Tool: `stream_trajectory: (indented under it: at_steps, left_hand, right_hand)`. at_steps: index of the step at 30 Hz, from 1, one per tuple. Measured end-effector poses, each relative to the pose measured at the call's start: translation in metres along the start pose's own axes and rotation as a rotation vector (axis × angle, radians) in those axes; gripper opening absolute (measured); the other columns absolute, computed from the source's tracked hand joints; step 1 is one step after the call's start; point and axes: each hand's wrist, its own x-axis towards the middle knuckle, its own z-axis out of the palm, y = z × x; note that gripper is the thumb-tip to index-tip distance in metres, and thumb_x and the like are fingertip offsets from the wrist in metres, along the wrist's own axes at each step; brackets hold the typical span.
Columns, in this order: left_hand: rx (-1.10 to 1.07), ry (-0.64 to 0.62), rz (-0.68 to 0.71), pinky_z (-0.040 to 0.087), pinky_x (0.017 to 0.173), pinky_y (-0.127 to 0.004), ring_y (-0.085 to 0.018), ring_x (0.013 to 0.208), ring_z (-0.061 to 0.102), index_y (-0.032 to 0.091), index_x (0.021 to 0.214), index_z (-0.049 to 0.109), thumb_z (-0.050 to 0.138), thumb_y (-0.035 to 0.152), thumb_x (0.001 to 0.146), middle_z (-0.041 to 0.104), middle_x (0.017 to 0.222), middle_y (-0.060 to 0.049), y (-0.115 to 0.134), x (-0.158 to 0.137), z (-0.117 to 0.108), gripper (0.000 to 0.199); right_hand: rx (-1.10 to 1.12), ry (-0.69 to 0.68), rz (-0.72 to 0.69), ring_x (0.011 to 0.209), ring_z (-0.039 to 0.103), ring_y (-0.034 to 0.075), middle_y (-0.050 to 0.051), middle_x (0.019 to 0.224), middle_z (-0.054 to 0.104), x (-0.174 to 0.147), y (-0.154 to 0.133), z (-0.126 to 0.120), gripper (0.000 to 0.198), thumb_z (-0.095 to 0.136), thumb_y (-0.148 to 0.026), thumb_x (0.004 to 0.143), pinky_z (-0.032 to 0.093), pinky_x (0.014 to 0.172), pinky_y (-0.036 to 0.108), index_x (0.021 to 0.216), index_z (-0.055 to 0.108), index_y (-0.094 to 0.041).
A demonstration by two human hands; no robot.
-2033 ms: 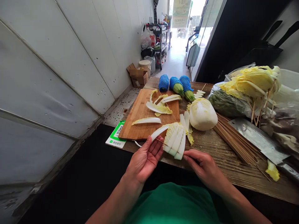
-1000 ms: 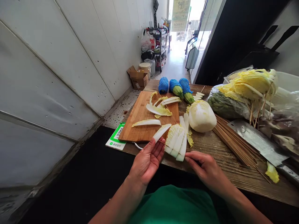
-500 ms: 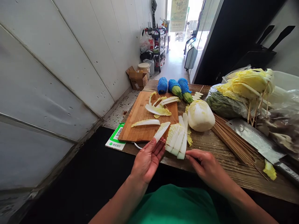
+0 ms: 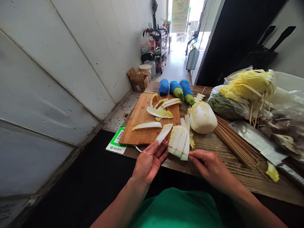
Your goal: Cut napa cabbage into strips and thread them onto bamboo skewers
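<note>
Across the wooden table [image 4: 223, 152] a board [image 4: 137, 114] carries loose strips [image 4: 147, 125], with a whole cabbage [image 4: 203, 118] to its right. Near the table's front edge, overlapping strips [image 4: 181, 142] sit threaded on a skewer [image 4: 163, 143] between our two hands. The lone strip [image 4: 164, 133] could split if the skewer ran too near its edge; a tip slipping past could prick the fingers behind. Our left hand [image 4: 149, 163] lies palm up, thumb clamped on that strip, other fingers loosely curled. Our right hand [image 4: 207, 163], knuckles up, has thumb and forefinger pinched together, apparently on the skewer's end, too fine to make out.
</note>
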Motion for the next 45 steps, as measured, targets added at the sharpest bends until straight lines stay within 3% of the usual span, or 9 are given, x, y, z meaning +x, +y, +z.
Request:
stream_trajectory:
  at_steps: [12,38,45]
  left_hand:
    - [-0.124,0.083,-0.095,0.051,0.083,-0.034,-0.018,0.088,0.064,0.007,0.096,0.060,0.052,0.016,0.083,0.068,0.092,-0.012,0.006,-0.001,0.006,0.019]
    - [-0.091,0.031,-0.019,0.051,0.083,-0.033,-0.018,0.090,0.064,0.009,0.091,0.062,0.055,0.014,0.080,0.068,0.094,-0.012,-0.003,0.000,0.004,0.014]
    - [-0.102,0.058,-0.028,0.051,0.082,-0.033,-0.017,0.087,0.065,0.009,0.089,0.062,0.055,0.013,0.080,0.069,0.090,-0.012,-0.006,0.000,0.005,0.012]
  right_hand:
    - [0.062,0.041,-0.033,0.074,0.060,0.015,0.005,0.084,0.066,-0.004,-0.002,0.004,0.023,0.043,-0.020,0.086,0.044,0.067,0.025,0.092,0.065,-0.018]
    - [-0.025,0.053,-0.039,0.067,0.060,0.016,0.004,0.076,0.066,-0.004,-0.006,-0.001,0.025,0.041,-0.021,0.086,0.045,0.062,0.026,0.087,0.066,-0.018]
    - [-0.012,0.038,-0.041,0.073,0.061,0.016,0.006,0.083,0.067,-0.003,-0.004,0.002,0.024,0.042,-0.020,0.085,0.047,0.066,0.027,0.089,0.066,-0.018]
